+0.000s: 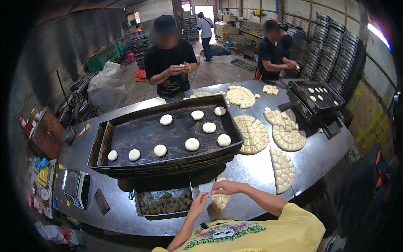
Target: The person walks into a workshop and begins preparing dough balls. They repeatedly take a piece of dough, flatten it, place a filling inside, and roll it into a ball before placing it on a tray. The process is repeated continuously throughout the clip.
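Observation:
My left hand [199, 204] and my right hand [225, 187] meet at the table's near edge. Fingers of both are closed in a pinch, and whatever small thing lies between them is too hidden to name. Just beneath my right hand is a narrow section of scored pale dough [220, 203]. Beside my left hand stands a metal tray [135, 200] holding several dark greenish-brown filling balls [166, 204]. Beyond it, a large black baking tray [138, 119] on a stack of others carries several round white dough pieces [192, 144].
Scored dough rounds [252, 134] and a half round [282, 170] lie on the steel table [247, 172]. At left are a scale [76, 188] and a dark flat block [101, 201]. Two co-workers [168, 59] [272, 54] shape small pieces across the table. Another tray [317, 94] sits far right.

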{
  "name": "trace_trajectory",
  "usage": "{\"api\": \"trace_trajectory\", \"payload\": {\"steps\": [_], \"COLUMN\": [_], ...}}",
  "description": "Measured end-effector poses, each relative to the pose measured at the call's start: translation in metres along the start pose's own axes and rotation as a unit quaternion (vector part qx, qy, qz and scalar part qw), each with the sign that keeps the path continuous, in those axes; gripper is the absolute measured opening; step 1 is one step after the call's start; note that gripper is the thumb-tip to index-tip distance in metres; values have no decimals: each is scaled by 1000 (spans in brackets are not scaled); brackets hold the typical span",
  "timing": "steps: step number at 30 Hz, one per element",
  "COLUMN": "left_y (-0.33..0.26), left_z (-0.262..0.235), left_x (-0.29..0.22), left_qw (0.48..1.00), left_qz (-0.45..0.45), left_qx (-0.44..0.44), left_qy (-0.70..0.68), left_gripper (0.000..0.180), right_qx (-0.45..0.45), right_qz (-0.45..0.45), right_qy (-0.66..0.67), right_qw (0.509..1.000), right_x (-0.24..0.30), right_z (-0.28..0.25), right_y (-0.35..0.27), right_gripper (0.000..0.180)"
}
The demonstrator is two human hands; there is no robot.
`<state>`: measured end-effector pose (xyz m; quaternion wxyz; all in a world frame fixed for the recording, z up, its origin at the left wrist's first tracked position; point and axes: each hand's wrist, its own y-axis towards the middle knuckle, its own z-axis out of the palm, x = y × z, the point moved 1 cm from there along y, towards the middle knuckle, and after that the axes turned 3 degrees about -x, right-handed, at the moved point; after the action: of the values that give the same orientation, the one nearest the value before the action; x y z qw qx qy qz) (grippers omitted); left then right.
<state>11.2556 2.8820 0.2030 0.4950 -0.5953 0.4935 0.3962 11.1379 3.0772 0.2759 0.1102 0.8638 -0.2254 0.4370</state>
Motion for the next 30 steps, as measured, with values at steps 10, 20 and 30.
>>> {"api": "trace_trajectory", "payload": {"steps": [10, 20, 30], "left_y": [50, 48, 17], "left_z": [77, 79, 22], "left_x": [-7, 26, -56], "left_qw": [851, 843, 993], "left_qz": [87, 167, -34], "left_qx": [261, 246, 37], "left_qy": [448, 448, -104], "left_gripper": [70, 81, 44], "right_qx": [-204, -521, -250], "right_qz": [180, 283, 186], "right_qy": [-160, 372, 360], "right_qw": [949, 714, 879], "right_x": [-133, -160, 8], "right_z": [54, -30, 70], "right_y": [-3, -102, -27], "right_gripper": [62, 34, 35]}}
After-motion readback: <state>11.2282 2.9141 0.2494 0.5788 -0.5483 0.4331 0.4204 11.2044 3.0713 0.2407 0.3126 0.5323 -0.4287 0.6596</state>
